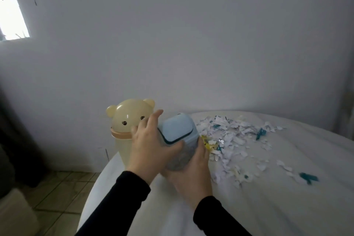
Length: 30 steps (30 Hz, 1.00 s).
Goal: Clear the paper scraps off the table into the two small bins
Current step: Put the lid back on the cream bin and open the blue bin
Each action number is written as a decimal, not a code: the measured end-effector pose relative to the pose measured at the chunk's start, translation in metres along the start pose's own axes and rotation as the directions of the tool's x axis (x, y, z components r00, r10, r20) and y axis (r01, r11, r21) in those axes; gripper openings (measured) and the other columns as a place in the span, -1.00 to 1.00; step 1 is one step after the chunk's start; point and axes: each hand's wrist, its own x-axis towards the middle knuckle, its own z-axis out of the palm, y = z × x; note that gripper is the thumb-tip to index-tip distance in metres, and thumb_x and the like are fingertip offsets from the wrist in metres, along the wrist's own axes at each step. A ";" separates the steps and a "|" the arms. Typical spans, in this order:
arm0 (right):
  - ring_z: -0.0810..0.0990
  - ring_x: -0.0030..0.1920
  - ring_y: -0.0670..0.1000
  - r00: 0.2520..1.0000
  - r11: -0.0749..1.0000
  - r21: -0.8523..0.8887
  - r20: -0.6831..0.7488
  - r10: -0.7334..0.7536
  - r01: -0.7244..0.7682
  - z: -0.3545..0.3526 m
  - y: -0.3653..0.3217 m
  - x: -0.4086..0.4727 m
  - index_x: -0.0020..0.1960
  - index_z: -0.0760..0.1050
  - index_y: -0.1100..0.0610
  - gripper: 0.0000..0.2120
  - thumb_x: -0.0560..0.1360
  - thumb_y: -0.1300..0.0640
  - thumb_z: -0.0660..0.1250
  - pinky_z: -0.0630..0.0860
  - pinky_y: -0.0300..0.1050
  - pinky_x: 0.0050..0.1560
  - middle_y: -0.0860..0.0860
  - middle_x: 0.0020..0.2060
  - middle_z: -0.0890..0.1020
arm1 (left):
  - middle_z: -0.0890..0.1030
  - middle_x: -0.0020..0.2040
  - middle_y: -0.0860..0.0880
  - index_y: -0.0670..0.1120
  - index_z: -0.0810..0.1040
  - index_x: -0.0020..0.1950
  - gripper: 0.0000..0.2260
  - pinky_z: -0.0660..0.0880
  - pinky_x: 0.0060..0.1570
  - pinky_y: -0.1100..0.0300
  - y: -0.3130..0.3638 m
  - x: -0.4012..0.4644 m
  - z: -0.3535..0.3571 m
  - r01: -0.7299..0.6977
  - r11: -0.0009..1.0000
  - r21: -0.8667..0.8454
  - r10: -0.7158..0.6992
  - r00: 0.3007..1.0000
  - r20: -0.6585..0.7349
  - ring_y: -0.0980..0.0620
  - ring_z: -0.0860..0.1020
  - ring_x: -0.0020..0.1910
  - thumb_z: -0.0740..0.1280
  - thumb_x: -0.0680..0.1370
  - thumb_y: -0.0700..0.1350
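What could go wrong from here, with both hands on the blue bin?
The blue bin is tilted in the left hand and right hand; its flap lid could swing and spill contents. The yellow bear bin stands at the table edge, where a nudge might topple it.

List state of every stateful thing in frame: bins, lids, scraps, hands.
blue bin: tilted, held in both hands, swing lid shut.
yellow bear bin: upright at the table's left edge, dome lid on.
paper scraps: loose pile on the table, not yet binned.
left hand: on the blue bin's upper side, thumb across it, fingers extended.
right hand: curled round the blue bin's body from below.
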 end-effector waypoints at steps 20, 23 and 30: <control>0.36 0.34 -0.01 0.973 0.993 -0.112 0.232 -0.006 0.032 -0.006 0.008 -0.057 0.49 -0.06 -0.15 0.06 0.22 -0.12 0.55 0.40 -0.21 0.23 -0.18 0.41 0.18 | 0.50 0.12 0.10 0.15 0.31 0.37 -0.19 0.50 0.08 0.13 -0.040 -0.063 -0.020 0.063 0.988 -0.138 -0.055 0.996 0.063 0.08 0.48 0.10 0.58 0.19 0.11; 0.39 0.31 -0.04 0.973 0.994 -0.108 0.233 -0.007 0.033 -0.007 0.009 -0.058 0.48 -0.03 -0.17 0.05 0.21 -0.13 0.55 0.41 -0.23 0.20 -0.14 0.40 0.23 | 0.49 0.13 0.10 0.15 0.33 0.36 -0.21 0.50 0.09 0.14 -0.041 -0.065 -0.019 0.063 0.984 -0.169 -0.057 0.997 0.043 0.10 0.47 0.11 0.58 0.19 0.11; 0.40 0.30 0.01 0.965 0.986 -0.157 0.264 -0.009 0.052 -0.012 0.009 -0.057 0.49 -0.03 -0.14 0.04 0.22 -0.15 0.55 0.43 -0.18 0.20 -0.08 0.39 0.25 | 0.47 0.16 0.10 0.11 0.35 0.34 -0.28 0.50 0.10 0.14 -0.038 -0.066 -0.019 0.032 0.978 -0.204 -0.049 0.996 -0.079 0.14 0.46 0.10 0.56 0.25 0.09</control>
